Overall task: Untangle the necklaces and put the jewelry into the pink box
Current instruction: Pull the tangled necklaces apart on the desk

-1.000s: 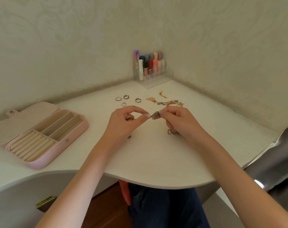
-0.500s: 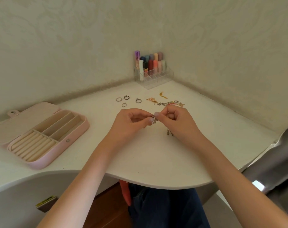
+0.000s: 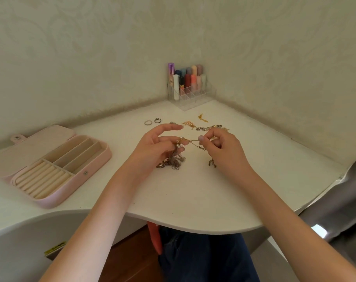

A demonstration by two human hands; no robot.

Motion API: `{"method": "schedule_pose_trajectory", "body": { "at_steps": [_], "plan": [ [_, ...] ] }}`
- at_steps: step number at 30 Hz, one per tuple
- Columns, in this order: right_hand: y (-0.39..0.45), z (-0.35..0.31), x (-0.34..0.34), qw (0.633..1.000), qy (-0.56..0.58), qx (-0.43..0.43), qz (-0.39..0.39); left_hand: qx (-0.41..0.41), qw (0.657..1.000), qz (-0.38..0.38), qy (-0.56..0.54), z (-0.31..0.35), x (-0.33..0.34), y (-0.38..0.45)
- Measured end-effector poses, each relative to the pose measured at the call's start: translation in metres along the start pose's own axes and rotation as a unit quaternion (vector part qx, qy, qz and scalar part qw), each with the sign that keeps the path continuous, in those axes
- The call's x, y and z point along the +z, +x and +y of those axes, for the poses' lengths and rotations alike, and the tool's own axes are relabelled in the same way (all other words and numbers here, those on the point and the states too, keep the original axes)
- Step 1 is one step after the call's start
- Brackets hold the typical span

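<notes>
Both hands hover over the white surface [image 3: 193,192] w/ a tangle of necklaces [image 3: 174,159] strung between them. Left hand [image 3: 152,147] has thumb and lower fingers curled round the pearl-and-gold knot of the tangle, index finger stretched out straight above it; the rest of the chains hang from that hand down to the surface in a brownish clump. Right hand [image 3: 221,147] pinches a thin gold strand at its fingertips, fingers narrow and curled in, w/ a short chain end dangling below the palm. Strand runs nearly taut between the 2 hands. Pink box [image 3: 85,169] sits open at the left edge of the surface, well apart from the hands, lid flat behind it, ring rolls and long slots showing. Behind the hands: 2 rings [image 3: 152,121], gold earrings [image 3: 195,121], a chain bracelet [image 3: 208,127]. Clear organizer [image 3: 191,94] w/ lipsticks in the corner.
</notes>
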State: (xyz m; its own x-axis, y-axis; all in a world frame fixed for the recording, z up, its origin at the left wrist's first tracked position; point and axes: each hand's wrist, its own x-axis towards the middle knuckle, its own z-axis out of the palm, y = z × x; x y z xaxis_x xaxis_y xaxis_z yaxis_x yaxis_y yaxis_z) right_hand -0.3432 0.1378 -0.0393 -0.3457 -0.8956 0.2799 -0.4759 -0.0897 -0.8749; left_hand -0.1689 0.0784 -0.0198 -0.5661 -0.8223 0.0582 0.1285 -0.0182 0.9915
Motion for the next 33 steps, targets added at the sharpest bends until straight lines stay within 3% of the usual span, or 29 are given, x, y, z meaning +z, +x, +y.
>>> {"method": "schedule_pose_trajectory", "body": {
  "at_steps": [13,19,33],
  "plan": [
    [-0.002,-0.004,-0.004,0.998,0.022,-0.014,0.054,0.026,0.967,0.08,0.24,-0.011,0.0,0.002],
    [-0.002,-0.007,-0.004,0.998,0.04,-0.006,0.056,0.064,0.958,0.061,0.273,-0.014,-0.003,0.001],
    [-0.004,-0.006,-0.006,0.997,0.048,0.023,0.048,0.132,0.951,0.167,0.226,-0.012,-0.008,0.005]
  ]
}}
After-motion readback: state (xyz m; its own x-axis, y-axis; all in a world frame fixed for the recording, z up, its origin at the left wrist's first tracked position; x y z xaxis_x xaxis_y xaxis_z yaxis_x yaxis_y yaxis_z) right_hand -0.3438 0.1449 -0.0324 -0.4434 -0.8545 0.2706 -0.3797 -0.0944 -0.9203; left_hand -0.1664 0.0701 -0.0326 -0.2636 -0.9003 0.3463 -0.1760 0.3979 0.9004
